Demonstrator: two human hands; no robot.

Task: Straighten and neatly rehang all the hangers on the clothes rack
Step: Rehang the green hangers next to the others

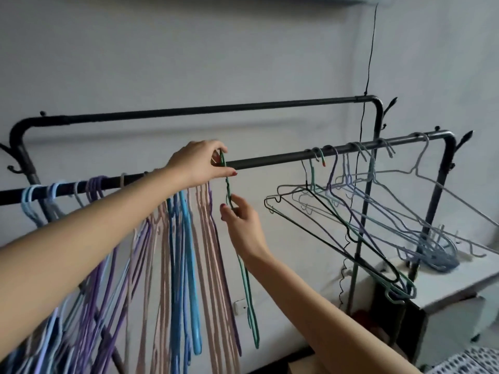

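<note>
A black clothes rack has a near rail [272,159] and a higher far rail [216,110]. A green wire hanger [247,282] hangs edge-on on the near rail. My left hand [201,161] pinches its hook at the rail. My right hand [239,215] grips its twisted neck just below. To the left hang several neat hangers [186,260], blue, pink and purple, side by side. To the right, several wire hangers [375,211] hang askew and tangled, among them a black one [324,238].
A white cabinet [448,300] stands at the lower right behind the rack's posts. A thin black cord [370,55] hangs down the wall past the far rail. Coat hooks [464,139] stick out at the rack's right corner. The grey wall lies close behind.
</note>
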